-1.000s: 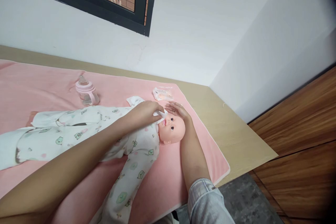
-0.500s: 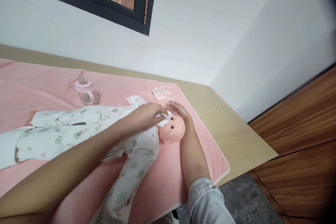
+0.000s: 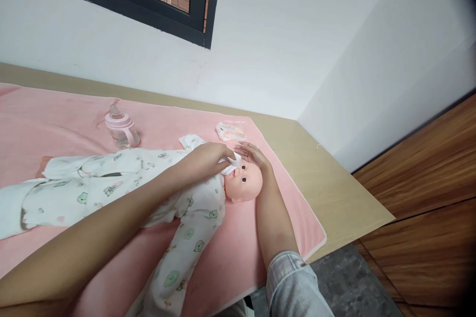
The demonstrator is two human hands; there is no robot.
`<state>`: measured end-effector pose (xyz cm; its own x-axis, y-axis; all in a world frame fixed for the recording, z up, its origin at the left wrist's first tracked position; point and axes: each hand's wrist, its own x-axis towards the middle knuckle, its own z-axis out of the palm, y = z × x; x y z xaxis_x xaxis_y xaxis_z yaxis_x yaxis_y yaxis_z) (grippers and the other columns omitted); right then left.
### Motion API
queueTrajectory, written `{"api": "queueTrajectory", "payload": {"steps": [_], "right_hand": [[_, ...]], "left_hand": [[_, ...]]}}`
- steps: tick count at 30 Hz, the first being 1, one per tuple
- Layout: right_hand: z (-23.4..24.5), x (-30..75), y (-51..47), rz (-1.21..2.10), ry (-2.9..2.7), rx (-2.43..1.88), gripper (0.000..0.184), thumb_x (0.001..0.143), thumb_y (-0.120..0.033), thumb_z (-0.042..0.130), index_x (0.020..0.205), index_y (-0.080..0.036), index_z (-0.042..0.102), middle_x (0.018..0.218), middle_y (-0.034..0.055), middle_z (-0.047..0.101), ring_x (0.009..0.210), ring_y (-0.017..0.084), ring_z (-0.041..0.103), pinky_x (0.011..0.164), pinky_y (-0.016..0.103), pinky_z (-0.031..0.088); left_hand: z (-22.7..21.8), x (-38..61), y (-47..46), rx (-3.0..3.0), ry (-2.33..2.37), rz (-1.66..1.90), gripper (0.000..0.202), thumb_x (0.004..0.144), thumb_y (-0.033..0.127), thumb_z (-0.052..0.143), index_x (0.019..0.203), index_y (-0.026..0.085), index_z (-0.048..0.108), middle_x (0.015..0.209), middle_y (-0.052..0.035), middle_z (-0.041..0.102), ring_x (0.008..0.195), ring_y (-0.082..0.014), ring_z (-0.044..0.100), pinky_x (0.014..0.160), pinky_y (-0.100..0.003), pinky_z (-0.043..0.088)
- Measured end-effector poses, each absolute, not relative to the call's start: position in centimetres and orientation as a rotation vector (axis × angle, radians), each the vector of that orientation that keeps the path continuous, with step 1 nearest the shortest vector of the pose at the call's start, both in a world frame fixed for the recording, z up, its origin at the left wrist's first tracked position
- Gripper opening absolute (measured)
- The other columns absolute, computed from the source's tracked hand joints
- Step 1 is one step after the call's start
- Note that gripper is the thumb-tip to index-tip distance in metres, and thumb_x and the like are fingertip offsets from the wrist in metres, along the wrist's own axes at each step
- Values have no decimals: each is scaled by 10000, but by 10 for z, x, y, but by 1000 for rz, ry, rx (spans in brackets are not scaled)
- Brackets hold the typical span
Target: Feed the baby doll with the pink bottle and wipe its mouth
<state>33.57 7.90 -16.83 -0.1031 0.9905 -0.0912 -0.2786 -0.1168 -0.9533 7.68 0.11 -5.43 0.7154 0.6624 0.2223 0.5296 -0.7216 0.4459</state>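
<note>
A baby doll in white printed pyjamas lies on its back on a pink blanket, its head toward the right. Between the fingers of my left hand is a folded white wipe, held at the doll's mouth and chin. My right hand rests beside the far side of the doll's head, fingers stretched out and partly behind the head. The right forearm lies along the crown of the head.
A pink-lidded baby bottle with a handle is on the blanket behind the doll's body. Near the blanket's far right corner lies a small clear plastic packet. The wooden tabletop ends at the right, near wood-grain cabinet panels.
My left hand has drawn the wipe slightly away from the doll's face, so its red mouth now shows. The right hand and the doll have barely moved.
</note>
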Motion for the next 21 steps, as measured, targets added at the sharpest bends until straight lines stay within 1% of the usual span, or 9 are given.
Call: {"api": "queueTrajectory", "payload": {"steps": [4,6,9,11,16,21], "right_hand": [[-170,336,80,1471,-996,-1016,185,876,-214,572,1051,-184,621,1010,52,744,947,186,717,980,371,543],[-170,337,81,1476,-997,-1014,185,877,-212,573,1054,-185,619,1020,51,745,944,183,718,985,371,543],[-171,337,81,1485,-1000,-990,187,871,-211,586,1054,-184,615,1026,63,744,937,180,720,1001,380,534],[-172,337,81,1489,-998,-972,187,867,-203,591,1051,-178,615,1024,75,743,934,183,722,1008,388,530],[-173,337,82,1489,-993,-959,185,871,-197,585,1050,-166,617,1023,88,741,934,193,724,1010,396,529],[-172,337,82,1491,-990,-968,184,876,-193,571,1053,-163,616,999,84,746,939,202,725,1009,401,533]], "left_hand": [[-53,74,2,2553,946,544,281,853,248,487,1020,199,706,1031,-23,715,908,-215,641,731,-273,438],[-51,71,3,2533,936,528,272,840,263,496,1007,207,704,966,-14,719,842,-207,648,683,-266,438],[-47,64,4,2491,890,417,254,820,277,499,971,223,696,837,9,708,686,-187,644,588,-257,419],[-45,61,5,2477,860,363,245,809,269,496,953,225,690,837,13,707,656,-181,645,573,-254,413],[-48,64,4,2509,837,341,282,773,241,504,979,219,695,852,-9,714,687,-194,647,603,-260,422],[-51,69,0,2585,882,396,287,753,231,519,967,215,710,909,-34,718,781,-220,648,652,-267,427]]}}
